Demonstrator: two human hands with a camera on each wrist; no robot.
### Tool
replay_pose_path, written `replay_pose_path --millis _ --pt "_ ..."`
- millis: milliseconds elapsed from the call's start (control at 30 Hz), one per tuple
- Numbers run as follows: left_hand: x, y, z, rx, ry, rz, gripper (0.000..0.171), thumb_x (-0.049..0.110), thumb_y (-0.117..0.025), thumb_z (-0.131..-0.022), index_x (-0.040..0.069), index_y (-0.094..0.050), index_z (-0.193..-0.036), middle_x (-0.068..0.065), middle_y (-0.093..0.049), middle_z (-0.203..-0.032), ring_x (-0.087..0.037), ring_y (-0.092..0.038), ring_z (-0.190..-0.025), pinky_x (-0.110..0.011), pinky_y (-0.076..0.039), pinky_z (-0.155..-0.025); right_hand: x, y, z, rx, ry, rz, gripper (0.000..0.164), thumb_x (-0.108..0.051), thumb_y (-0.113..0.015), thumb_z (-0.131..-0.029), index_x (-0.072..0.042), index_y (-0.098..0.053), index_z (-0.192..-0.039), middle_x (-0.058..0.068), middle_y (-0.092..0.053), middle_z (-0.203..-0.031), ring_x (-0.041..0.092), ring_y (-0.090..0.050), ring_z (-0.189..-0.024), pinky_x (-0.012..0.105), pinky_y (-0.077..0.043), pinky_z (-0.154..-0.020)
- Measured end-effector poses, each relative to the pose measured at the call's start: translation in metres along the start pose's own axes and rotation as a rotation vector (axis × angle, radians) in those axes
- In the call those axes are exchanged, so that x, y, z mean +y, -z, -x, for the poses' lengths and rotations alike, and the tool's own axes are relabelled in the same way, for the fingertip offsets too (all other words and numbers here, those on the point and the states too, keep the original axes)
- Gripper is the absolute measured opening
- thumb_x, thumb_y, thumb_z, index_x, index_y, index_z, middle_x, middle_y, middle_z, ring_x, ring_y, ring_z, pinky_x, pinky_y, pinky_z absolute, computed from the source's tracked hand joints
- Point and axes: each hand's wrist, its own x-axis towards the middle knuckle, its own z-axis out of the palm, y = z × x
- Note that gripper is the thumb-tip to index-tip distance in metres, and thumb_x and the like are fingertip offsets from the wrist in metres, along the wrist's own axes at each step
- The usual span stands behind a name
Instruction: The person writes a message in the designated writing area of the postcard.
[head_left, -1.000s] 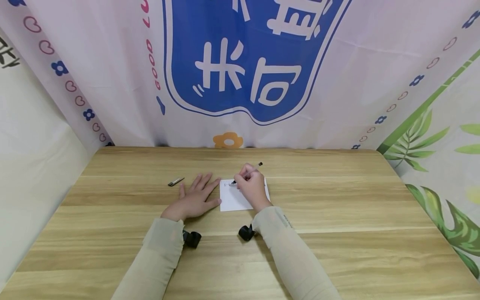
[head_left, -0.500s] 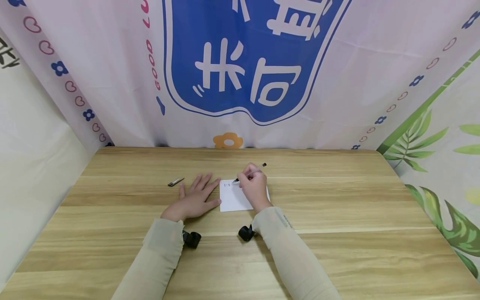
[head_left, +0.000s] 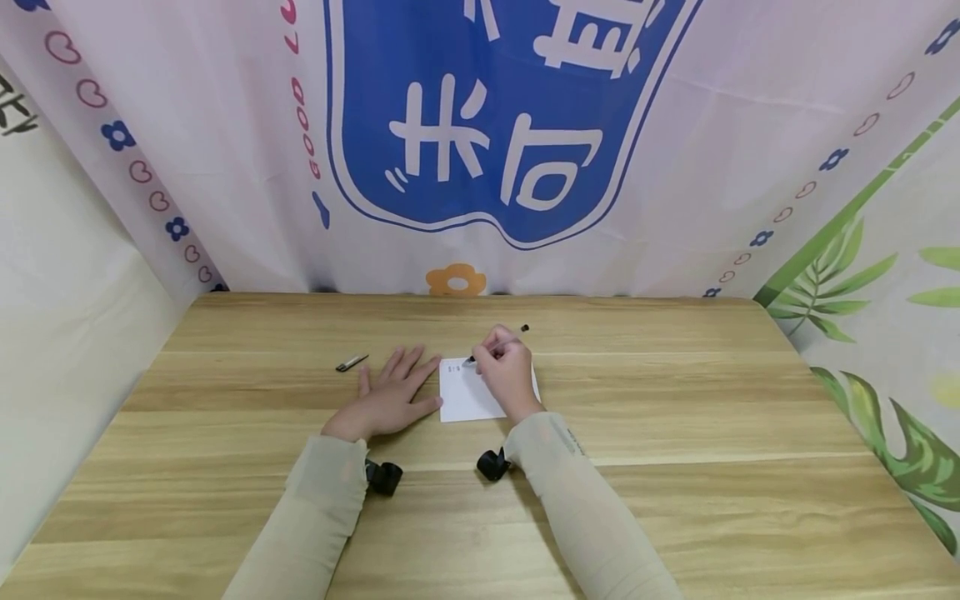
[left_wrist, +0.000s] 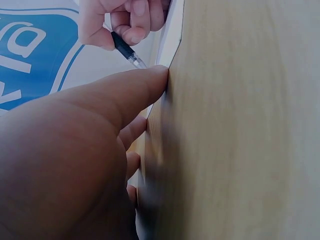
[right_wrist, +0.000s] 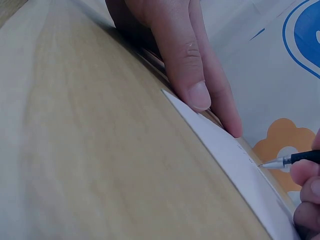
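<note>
My right hand (head_left: 507, 373) pinches a pen (head_left: 510, 340) with a clear barrel and black grip, its tip at the upper part of a white sheet of paper (head_left: 468, 400). Small dark marks run along the sheet's top left. In the right wrist view the metal tip of the pen (right_wrist: 275, 163) meets the paper (right_wrist: 225, 155) beside the marks. My left hand (head_left: 390, 400) lies spread on the table, with its thumb and forefinger touching the paper's left edge. In the left wrist view the left thumb (left_wrist: 145, 82) presses at that edge.
A pen cap (head_left: 352, 363) lies on the wooden table (head_left: 675, 433), left of my left hand. A printed curtain (head_left: 262, 208) hangs behind the table's far edge. Black wrist cameras sit at both cuffs, the left camera (head_left: 385, 479) and the right camera (head_left: 492, 466).
My right hand has shifted slightly right along the top of the paper with the pen, uncovering a few more marks. My left hand and the paper have stayed put.
</note>
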Motion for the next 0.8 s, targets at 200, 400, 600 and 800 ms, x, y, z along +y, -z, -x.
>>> replay_pose_path --millis 200,400,600,800 --pt "0.0009 0.0019 0.0003 -0.001 -0.001 0.005 0.071 0.049 -0.048 -0.104 0.021 -0.02 -0.164 -0.008 -0.001 -0.171 -0.036 0.009 -0.155 -0.073 0.018 -0.109 0.0 0.0004 -0.0007 -0.017 0.004 0.0 0.014 -0.001 -0.06 -0.084 -0.006 -0.054 -0.072 0.001 -0.058 -0.057 0.012 -0.057 -0.051 0.022 -0.045 -0.048" --pt "0.0008 0.0023 -0.0002 -0.005 -0.001 -0.002 0.071 0.049 -0.047 -0.105 0.022 -0.02 -0.164 -0.008 -0.001 -0.171 -0.036 0.01 -0.155 -0.073 0.017 -0.109 0.0012 0.0002 -0.0013 -0.01 0.007 -0.011 0.014 -0.001 -0.059 -0.084 -0.006 -0.054 -0.072 0.001 -0.058 -0.056 0.013 -0.056 -0.05 0.022 -0.046 -0.048" --pt "0.0058 0.0072 0.0042 -0.013 -0.008 0.011 0.073 0.051 -0.048 -0.104 0.02 -0.022 -0.164 -0.011 -0.003 -0.171 -0.039 0.009 -0.155 -0.074 0.016 -0.108 0.0018 0.0008 -0.0014 -0.022 0.002 -0.016 0.013 -0.001 -0.059 -0.084 -0.006 -0.054 -0.073 0.001 -0.058 -0.057 0.013 -0.057 -0.051 0.022 -0.045 -0.048" --pt "0.0037 0.004 0.003 -0.011 -0.003 -0.001 0.072 0.052 -0.047 -0.104 0.021 -0.021 -0.164 -0.01 -0.002 -0.171 -0.037 0.009 -0.155 -0.074 0.015 -0.109 0.0016 0.0019 -0.0001 -0.039 0.001 -0.008 0.015 -0.001 -0.059 -0.086 -0.006 -0.053 -0.073 0.001 -0.058 -0.058 0.014 -0.057 -0.052 0.023 -0.043 -0.048"
